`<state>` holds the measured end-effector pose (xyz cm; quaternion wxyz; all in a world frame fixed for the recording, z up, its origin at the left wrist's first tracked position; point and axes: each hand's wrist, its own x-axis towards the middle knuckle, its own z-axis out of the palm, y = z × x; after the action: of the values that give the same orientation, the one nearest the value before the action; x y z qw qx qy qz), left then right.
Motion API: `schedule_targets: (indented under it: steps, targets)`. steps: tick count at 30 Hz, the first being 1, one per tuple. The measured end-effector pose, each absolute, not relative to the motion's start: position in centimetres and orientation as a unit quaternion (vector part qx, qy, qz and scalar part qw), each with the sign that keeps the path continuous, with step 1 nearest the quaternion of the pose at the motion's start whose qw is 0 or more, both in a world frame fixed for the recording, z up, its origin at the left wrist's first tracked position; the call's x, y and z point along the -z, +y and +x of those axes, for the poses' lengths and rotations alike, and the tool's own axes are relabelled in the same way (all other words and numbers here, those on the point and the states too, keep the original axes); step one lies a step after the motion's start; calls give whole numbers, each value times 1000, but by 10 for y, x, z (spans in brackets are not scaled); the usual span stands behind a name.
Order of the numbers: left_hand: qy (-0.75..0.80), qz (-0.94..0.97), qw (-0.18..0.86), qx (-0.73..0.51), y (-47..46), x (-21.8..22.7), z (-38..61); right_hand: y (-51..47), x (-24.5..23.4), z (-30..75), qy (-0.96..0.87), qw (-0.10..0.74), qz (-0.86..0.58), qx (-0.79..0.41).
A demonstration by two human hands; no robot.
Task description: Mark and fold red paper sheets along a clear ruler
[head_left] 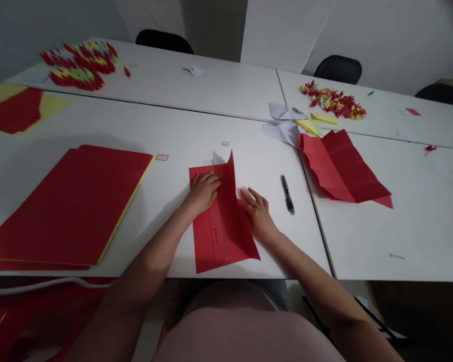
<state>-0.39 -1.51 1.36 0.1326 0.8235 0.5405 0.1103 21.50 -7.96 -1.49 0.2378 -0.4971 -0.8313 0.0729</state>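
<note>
A red paper sheet (238,234) is laid near the table's front edge, with one side folded up into a raised flap. A clear ruler (216,234) is lying on it. The left hand (203,193) is pressed flat on the sheet at the ruler's upper end, with no pinch seen. The right hand (258,213) is spread open against the flap's outer side. Open tabletop is left between that hand and a black pen (287,195). A stack of red paper (68,206) is placed to the left, and a pleated red sheet (342,168) lies across the table seam (315,216). The ruler's markings cannot be read, and no brand can be made out.
</note>
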Motion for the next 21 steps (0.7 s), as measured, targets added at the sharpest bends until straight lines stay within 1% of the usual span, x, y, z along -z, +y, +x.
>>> schedule_targets:
  steps: [4, 8, 11, 21]
  targets:
    - [544, 822, 133, -106, -13, -11, -2, -79, 17, 214, -840, 225, -492, -35]
    - [544, 821, 140, -97, -11, -9, 0, -78, 13, 212, -845, 186, -502, -13]
    - [546, 824, 128, -83, -12, -8, 1, -76, 10, 208, -839, 168, -517, -9]
    - [555, 821, 118, -68, -14, -12, 5, -80, 4, 207, -823, 160, -545, -19]
